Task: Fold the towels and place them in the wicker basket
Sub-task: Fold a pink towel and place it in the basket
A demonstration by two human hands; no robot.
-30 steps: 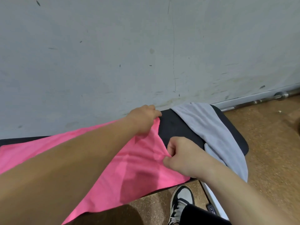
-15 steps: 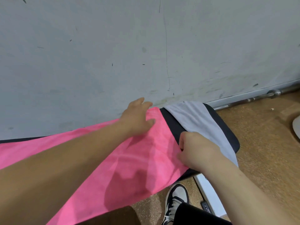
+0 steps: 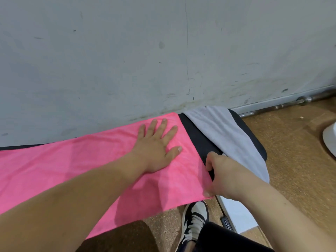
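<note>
Head view. The pink towel point(image 3: 91, 170) lies spread along the black bench point(image 3: 198, 140). The left hand point(image 3: 156, 146) presses it flat, fingers splayed, and the right hand point(image 3: 223, 175) pinches its near end corner. This appears to be the smoothing stage; the first fold calls for carrying that end across.

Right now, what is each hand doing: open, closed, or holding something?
Left hand: open, fingers spread flat on the pink towel.
Right hand: closed, pinching the pink towel's right edge.

Pink towel point(image 3: 76, 168) flat — grey towel point(image 3: 227, 131) draped
</note>
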